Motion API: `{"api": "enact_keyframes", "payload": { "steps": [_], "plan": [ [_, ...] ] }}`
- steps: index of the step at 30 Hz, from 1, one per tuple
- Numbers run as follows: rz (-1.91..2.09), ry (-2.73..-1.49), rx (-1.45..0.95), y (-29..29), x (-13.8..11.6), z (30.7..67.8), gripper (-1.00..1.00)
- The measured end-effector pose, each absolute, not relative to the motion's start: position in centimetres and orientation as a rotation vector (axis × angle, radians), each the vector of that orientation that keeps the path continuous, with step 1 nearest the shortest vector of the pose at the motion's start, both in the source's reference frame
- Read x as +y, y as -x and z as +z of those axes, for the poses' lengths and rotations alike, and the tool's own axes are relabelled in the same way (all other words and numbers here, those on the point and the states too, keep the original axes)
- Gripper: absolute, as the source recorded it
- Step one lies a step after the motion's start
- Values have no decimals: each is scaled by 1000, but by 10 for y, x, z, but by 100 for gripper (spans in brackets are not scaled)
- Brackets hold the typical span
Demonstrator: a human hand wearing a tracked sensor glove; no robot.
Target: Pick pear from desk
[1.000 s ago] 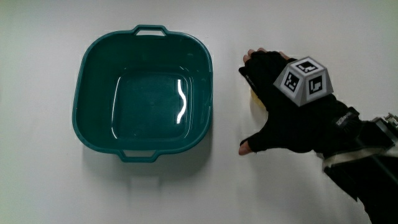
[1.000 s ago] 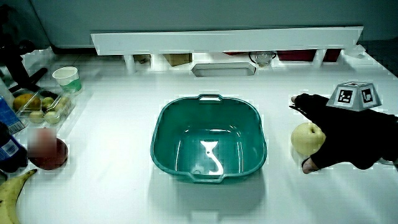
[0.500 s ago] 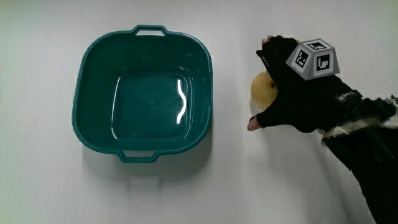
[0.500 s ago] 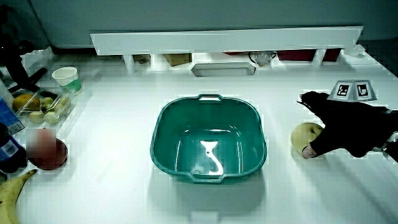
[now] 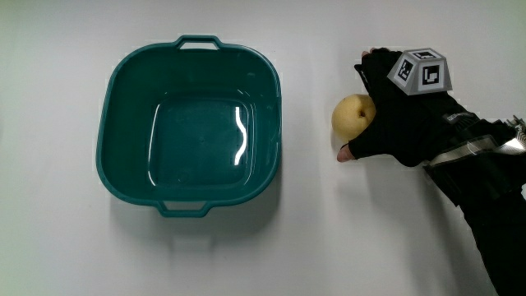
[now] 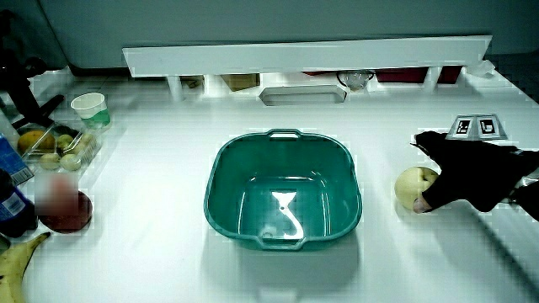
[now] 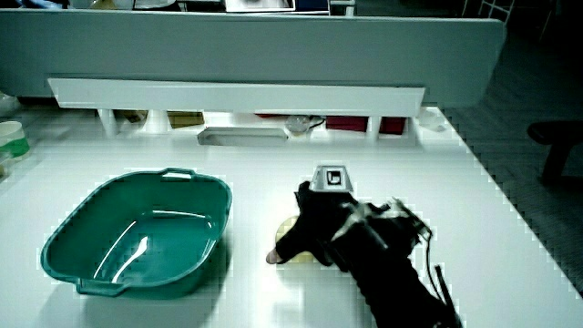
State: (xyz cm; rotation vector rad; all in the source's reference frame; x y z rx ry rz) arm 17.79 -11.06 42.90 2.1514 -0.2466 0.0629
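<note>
A yellow pear (image 5: 351,115) rests on the white table beside the teal basin (image 5: 111,90). The gloved hand (image 5: 403,125) is curled against it on the side away from the basin, thumb nearer the person and fingers wrapping the part farther away. The patterned cube (image 5: 424,71) sits on the back of the hand. In both side views the pear (image 6: 412,186) (image 7: 289,237) stands on the table, half covered by the hand (image 6: 473,172) (image 7: 335,228). The basin (image 6: 221,168) (image 7: 64,235) holds nothing.
In a side view, a pale cup (image 6: 90,106), a clear box of fruit (image 6: 56,143), a dark bottle (image 6: 10,198) and a banana (image 6: 17,263) stand near the table's edge, away from the pear. A shallow tray (image 6: 301,93) lies by the low partition (image 6: 303,52).
The hand, spread flat over the pear a second ago, has drawn back away from the basin and curled its fingers around the pear, which now shows more. The pear stays on the table.
</note>
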Motion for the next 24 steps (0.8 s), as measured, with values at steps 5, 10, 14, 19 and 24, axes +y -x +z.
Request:
{"api": "enact_keyframes", "payload": {
  "steps": [5, 10, 14, 19, 24],
  "plan": [
    [34, -2131, -232, -179, -109, 438, 0],
    [27, -2149, -249, -178, -109, 438, 3],
    [17, -2147, -244, -180, -109, 441, 16],
    [9, -2161, -253, -178, -108, 443, 31],
    [43, -2235, -274, -181, -113, 442, 47]
  ]
}}
